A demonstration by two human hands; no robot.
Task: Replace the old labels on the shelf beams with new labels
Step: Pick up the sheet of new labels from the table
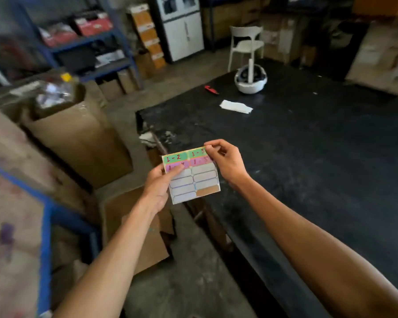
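I hold a small sheet of sticker labels [194,180] in front of me, over the gap between the floor and a black table. Its top labels are green, yellow and pink with red handwriting such as "1-2"; the lower ones are blank, one is brown. My left hand [159,185] grips the sheet's left edge, thumb on the pink label. My right hand [225,160] pinches the sheet's top right corner between thumb and forefinger. A blue shelf beam [45,228] runs along the lower left, blurred.
The black table [308,168] fills the right side, with a white helmet [251,80], a red cutter [211,89] and a white paper [236,106] on it. Cardboard boxes [78,134] stand left. A blue shelving rack [83,40] and a white chair [247,43] are behind.
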